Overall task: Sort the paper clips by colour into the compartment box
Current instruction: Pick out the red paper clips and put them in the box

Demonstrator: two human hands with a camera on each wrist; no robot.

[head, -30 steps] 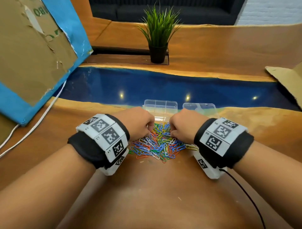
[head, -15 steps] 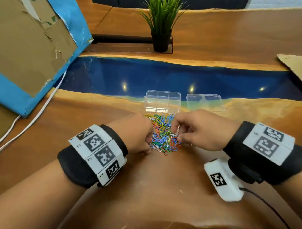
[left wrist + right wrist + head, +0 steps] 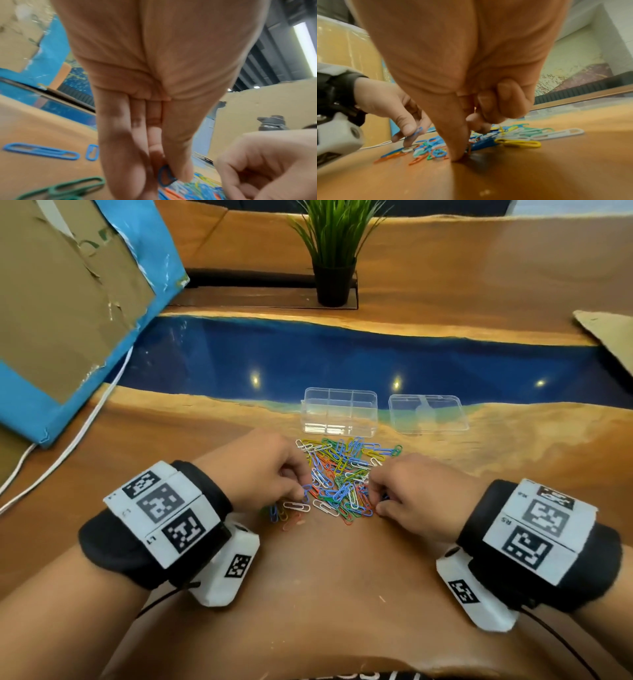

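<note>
A pile of coloured paper clips [image 3: 342, 477] lies on the wooden table just in front of the clear compartment box [image 3: 339, 430], whose compartments look empty. My left hand [image 3: 301, 491] is at the pile's near left edge. It pinches a blue paper clip [image 3: 165, 175] between thumb and fingertips, also seen in the right wrist view [image 3: 417, 133]. My right hand [image 3: 376, 501] is at the pile's near right edge with fingers curled. Its thumb tip [image 3: 458, 158] presses the table, and thumb and forefinger close on a clip in the pile.
The box's clear lid [image 3: 428, 414] lies to the right of the box. A few loose clips [image 3: 291, 511] lie near my left hand. A potted plant [image 3: 334, 282] stands far back. Blue-edged cardboard [image 3: 68, 302] and a white cable [image 3: 78, 433] are at the left.
Both hands have drawn back from the pile's far part by the box to its near edge. The left hand now pinches a blue clip. The right hand's fingers have curled in.
</note>
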